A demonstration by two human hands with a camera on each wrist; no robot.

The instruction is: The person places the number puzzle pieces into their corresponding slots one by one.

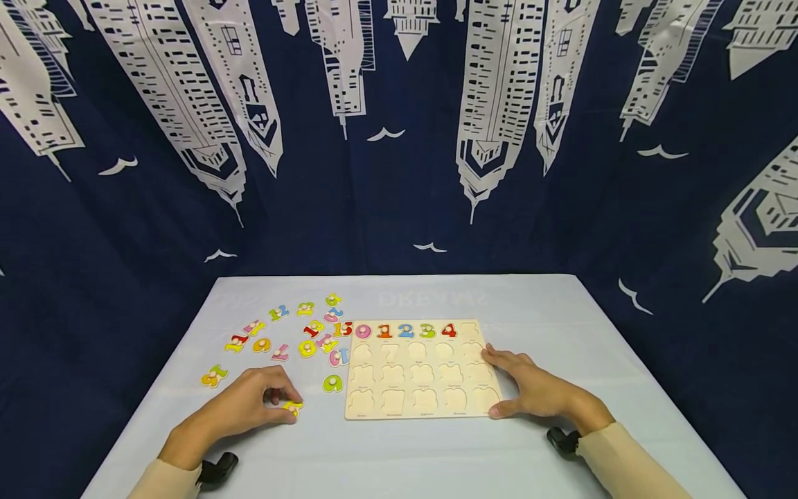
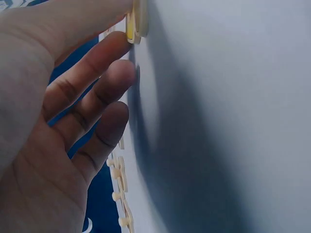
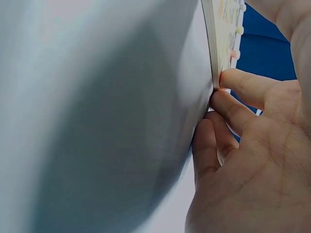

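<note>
Many number pieces (image 1: pixel 307 348) beside board (image 1: pixel 424 400)

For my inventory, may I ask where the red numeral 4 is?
In the head view, the red numeral 4 sits on the pale wooden board, directly right of the green 3.

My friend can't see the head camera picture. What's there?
The left hand pinches a yellow piece while the right hand touches the right side of a wooden board. Numbers 0 to 4 sit in its top row; more numbers lie to the left on a white table.
</note>
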